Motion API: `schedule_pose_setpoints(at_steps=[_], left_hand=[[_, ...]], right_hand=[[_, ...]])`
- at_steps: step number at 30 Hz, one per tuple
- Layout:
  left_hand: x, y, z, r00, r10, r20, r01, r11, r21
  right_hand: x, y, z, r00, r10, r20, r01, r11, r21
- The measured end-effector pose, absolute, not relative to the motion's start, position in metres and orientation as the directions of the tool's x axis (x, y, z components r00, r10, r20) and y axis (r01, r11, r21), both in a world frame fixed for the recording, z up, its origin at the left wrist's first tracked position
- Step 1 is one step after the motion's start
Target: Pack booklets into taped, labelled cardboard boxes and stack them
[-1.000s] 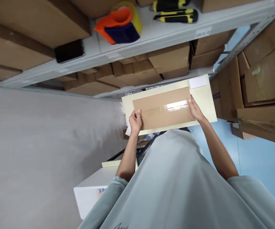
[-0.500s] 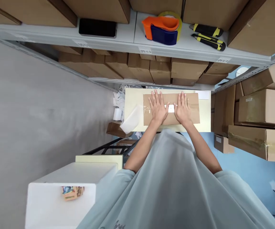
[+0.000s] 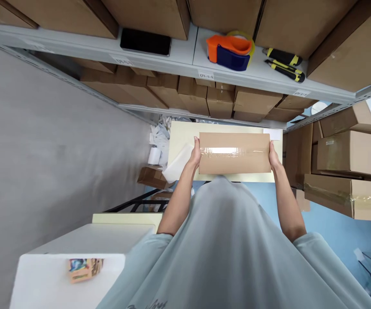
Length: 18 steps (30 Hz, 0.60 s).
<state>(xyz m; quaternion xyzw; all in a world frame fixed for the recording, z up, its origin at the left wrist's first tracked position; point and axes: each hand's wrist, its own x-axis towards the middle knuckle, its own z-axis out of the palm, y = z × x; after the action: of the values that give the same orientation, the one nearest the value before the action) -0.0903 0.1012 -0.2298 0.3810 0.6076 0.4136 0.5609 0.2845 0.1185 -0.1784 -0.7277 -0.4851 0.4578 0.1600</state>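
A long brown cardboard box (image 3: 233,164) with clear tape and a white label along its top is gripped between my hands over the cream table (image 3: 185,131). My left hand (image 3: 196,152) presses against its left end, the thumb near the top edge. Against the right end lies my right hand (image 3: 273,155), fingers partly hidden behind the box. A sheet of white paper (image 3: 178,164) overhangs the table's left edge, close to my left wrist. Behind the box's right corner lies a small white slip (image 3: 273,134).
On the shelf above (image 3: 185,64) lie a black phone (image 3: 145,41), an orange and blue tape dispenser (image 3: 229,51) and box cutters (image 3: 285,71). Stacked cartons (image 3: 333,152) stand at the right. A white bin (image 3: 72,270) holding a colourful packet is at lower left.
My hands have gone from lying flat on the box's top to holding its two ends. The label, partly covered before, now shows between them. The view has shifted slightly.
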Motion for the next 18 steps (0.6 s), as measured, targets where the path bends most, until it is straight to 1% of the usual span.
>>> schedule_pose_setpoints(at_steps=[2,3,5,7,9,11,13,15,18], left_hand=[[-0.090,0.104,-0.220,0.002,0.815,-0.580,-0.245,0.562,0.790],[-0.092,0.105,-0.215,0.044,0.770,-0.637,-0.318,0.615,0.722],[-0.096,0.107,-0.203,0.115,0.725,-0.679,-0.407,0.658,0.634],[-0.102,0.106,-0.192,0.169,0.725,-0.668,-0.450,0.660,0.602],[-0.108,0.101,-0.182,0.184,0.743,-0.643,-0.464,0.643,0.610],[-0.112,0.093,-0.172,0.159,0.763,-0.627,-0.463,0.618,0.635],[-0.114,0.085,-0.165,0.106,0.789,-0.605,-0.455,0.580,0.676],[-0.116,0.080,-0.161,0.050,0.831,-0.553,-0.433,0.517,0.738],[-0.119,0.077,-0.167,-0.024,0.893,-0.450,-0.377,0.408,0.831]], right_hand=[[0.284,0.116,-0.173,0.066,0.824,-0.562,0.478,-0.521,-0.707],[0.283,0.114,-0.170,0.039,0.817,-0.576,0.415,-0.537,-0.734],[0.280,0.110,-0.163,-0.036,0.805,-0.592,0.235,-0.569,-0.788],[0.278,0.102,-0.156,-0.106,0.791,-0.603,0.037,-0.603,-0.797],[0.278,0.091,-0.149,-0.128,0.782,-0.609,-0.099,-0.621,-0.777],[0.282,0.077,-0.143,-0.093,0.797,-0.597,-0.161,-0.604,-0.781],[0.287,0.065,-0.138,-0.027,0.836,-0.548,-0.186,-0.543,-0.819],[0.293,0.056,-0.137,0.017,0.876,-0.482,-0.188,-0.470,-0.862],[0.298,0.050,-0.145,-0.011,0.904,-0.428,-0.155,-0.425,-0.892]])
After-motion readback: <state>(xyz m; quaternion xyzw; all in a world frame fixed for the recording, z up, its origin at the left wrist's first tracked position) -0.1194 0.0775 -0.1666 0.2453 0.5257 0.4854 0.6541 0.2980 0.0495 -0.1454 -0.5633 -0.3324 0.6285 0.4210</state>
